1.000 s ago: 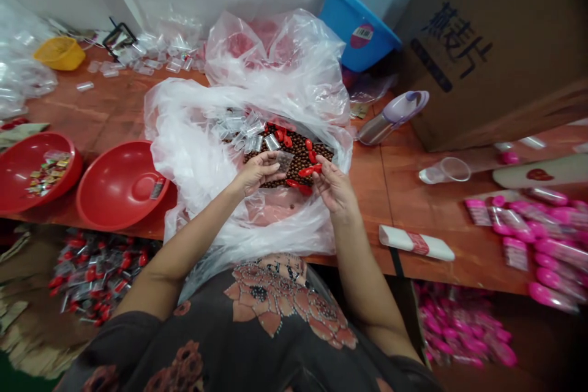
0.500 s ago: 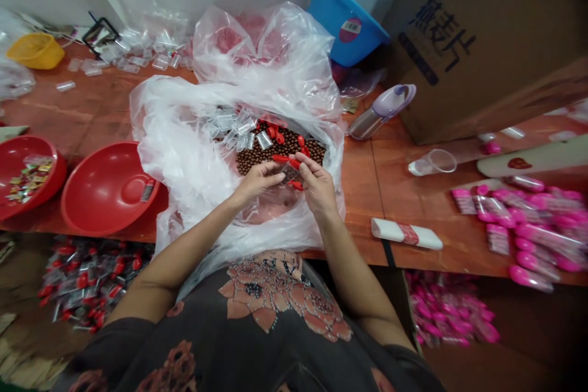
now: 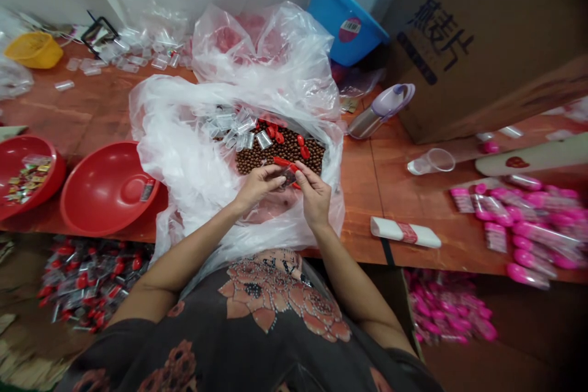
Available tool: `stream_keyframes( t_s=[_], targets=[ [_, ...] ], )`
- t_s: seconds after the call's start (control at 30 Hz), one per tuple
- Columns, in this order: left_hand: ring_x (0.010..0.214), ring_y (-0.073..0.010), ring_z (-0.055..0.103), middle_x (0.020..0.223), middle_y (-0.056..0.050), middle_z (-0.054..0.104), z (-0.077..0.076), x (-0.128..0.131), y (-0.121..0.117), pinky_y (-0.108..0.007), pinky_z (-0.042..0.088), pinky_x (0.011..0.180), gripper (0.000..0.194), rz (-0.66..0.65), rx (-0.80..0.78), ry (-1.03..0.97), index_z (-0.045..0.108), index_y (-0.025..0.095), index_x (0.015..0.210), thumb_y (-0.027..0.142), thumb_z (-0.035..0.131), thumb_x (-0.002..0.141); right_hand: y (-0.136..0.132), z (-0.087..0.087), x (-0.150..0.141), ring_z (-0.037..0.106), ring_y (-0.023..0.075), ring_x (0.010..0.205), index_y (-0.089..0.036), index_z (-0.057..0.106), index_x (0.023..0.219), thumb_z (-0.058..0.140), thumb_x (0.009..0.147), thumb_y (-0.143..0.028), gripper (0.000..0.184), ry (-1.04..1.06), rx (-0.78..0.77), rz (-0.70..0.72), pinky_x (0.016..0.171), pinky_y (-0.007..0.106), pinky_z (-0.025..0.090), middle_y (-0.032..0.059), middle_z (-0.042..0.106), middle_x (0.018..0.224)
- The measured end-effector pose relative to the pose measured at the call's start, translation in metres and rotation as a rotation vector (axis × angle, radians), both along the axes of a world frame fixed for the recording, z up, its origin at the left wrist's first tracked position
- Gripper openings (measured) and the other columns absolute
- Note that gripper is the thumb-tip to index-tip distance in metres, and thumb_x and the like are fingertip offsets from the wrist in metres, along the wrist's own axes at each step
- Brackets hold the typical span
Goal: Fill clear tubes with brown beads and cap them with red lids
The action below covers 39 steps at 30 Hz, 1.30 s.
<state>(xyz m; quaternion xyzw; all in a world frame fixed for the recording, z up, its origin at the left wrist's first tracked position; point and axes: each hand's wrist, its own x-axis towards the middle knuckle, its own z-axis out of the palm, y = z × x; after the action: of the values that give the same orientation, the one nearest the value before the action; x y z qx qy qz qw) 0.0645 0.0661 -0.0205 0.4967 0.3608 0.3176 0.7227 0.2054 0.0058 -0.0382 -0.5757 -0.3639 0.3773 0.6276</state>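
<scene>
My left hand [image 3: 258, 187] and my right hand [image 3: 313, 195] meet above a clear plastic sack [image 3: 169, 153], pinching a small clear packet [image 3: 288, 176] between their fingertips. Dark contents show inside the packet, but they are too small to name. A red piece [image 3: 282, 161] lies right above my fingers. Just beyond my hands is a heap of brown round sweets [image 3: 281, 152] with several red pieces on it. Several small clear plastic cases [image 3: 234, 125] lie at the heap's left side, within the sack.
Two red basins [image 3: 108, 188] stand on the orange wooden table at left, one holding wrapped sweets. A blue tub [image 3: 346, 21], a cardboard box [image 3: 478, 37], a flask [image 3: 381, 111] and pink-capped packets [image 3: 528, 229] sit around the sack. More packets lie on the floor below.
My right hand has moved slightly left and closer to the packet, and the red piece now lies farther from my right fingers. The view has barely shifted.
</scene>
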Motion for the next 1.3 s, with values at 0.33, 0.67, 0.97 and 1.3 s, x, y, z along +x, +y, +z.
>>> stream_keyframes(
  t_s=[0.33, 0.67, 0.97, 1.3],
  targets=[
    [0.082, -0.0143, 0.066, 0.096, -0.005, 0.072, 0.002, 0.003, -0.010, -0.026, 0.054, 0.076, 0.038, 0.128, -0.109, -0.036, 0.071, 0.014, 0.100, 0.029, 0.082, 0.067, 0.004, -0.016, 0.019, 0.056, 0.0274, 0.128, -0.027, 0.050, 0.137, 0.078, 0.073, -0.045, 0.072, -0.593, 0.126, 0.248, 0.110, 0.049, 0.044, 0.0085, 0.059, 0.139],
    [0.070, -0.0204, 0.069, 0.071, -0.012, 0.070, 0.008, 0.013, -0.012, -0.027, 0.053, 0.058, 0.075, 0.008, -0.392, -0.083, 0.067, 0.011, 0.088, 0.082, 0.043, 0.080, 0.000, -0.012, 0.013, 0.057, 0.0305, 0.125, -0.025, 0.046, 0.133, 0.076, 0.073, -0.047, 0.070, -0.840, 0.175, 0.279, 0.106, 0.051, 0.043, 0.0126, 0.059, 0.135],
    [0.049, -0.0116, 0.055, 0.059, -0.005, 0.062, -0.001, 0.019, -0.024, -0.023, 0.043, 0.046, 0.067, 0.140, -0.176, 0.006, 0.061, 0.015, 0.069, 0.078, 0.042, 0.083, 0.001, -0.014, 0.003, 0.056, 0.0306, 0.123, -0.025, 0.049, 0.129, 0.071, 0.077, -0.047, 0.061, -0.866, 0.244, 0.230, 0.107, 0.051, 0.043, 0.0129, 0.060, 0.128],
    [0.040, -0.0051, 0.044, 0.060, 0.003, 0.058, -0.002, 0.001, -0.007, -0.019, 0.037, 0.041, 0.033, 0.235, -0.096, -0.015, 0.057, 0.016, 0.075, 0.048, 0.065, 0.081, 0.028, -0.031, 0.032, 0.059, 0.0248, 0.114, -0.019, 0.060, 0.129, 0.044, 0.097, -0.037, 0.039, -0.752, 0.090, 0.320, 0.102, 0.043, 0.047, 0.0127, 0.063, 0.122]
  ],
)
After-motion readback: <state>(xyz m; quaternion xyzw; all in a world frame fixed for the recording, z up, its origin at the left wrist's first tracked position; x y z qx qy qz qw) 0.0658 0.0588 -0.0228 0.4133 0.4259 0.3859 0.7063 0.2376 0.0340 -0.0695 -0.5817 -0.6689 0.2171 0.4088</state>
